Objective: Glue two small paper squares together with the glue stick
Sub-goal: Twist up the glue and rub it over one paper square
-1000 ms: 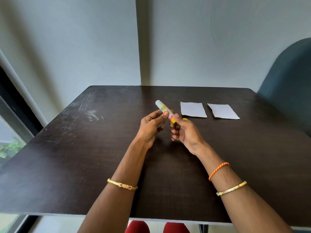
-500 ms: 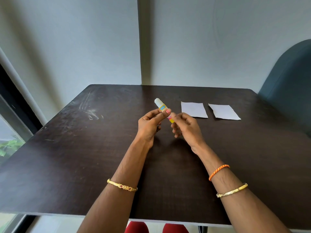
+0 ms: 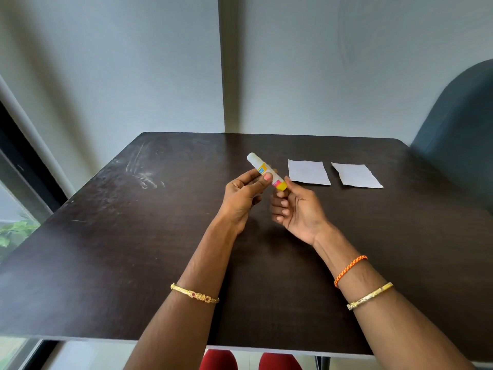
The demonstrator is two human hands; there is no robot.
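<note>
Both hands are raised over the middle of the dark tabletop (image 3: 112, 236), sharing one object. The left hand (image 3: 244, 194) grips the glue stick (image 3: 266, 170) around its mid-body, thumb pressed across the label and the other fingers curled behind it. The right hand (image 3: 298, 210) is turned palm-up beside it, thumb and forefinger tips pinched on the stick's yellow lower end, the remaining fingers loosely curled and apart from the stick. The glue stick is held clear of the tabletop, tilted, its white capped end pointing up and toward the far-left corner. Two white paper squares lie flat toward the far edge, to the right of the hands: the nearer paper square (image 3: 308, 172) sits just beyond the right hand's fingertips, and the second paper square (image 3: 356, 175) lies just beside it, toward the right edge, with a narrow strip of tabletop between them. Neither is touched. A gold bangle (image 3: 194, 294) circles the left forearm; an orange braided band (image 3: 350, 269) and a second gold bangle (image 3: 369, 296) circle the right. Smudge marks (image 3: 144, 169) show near the far-left corner
</note>
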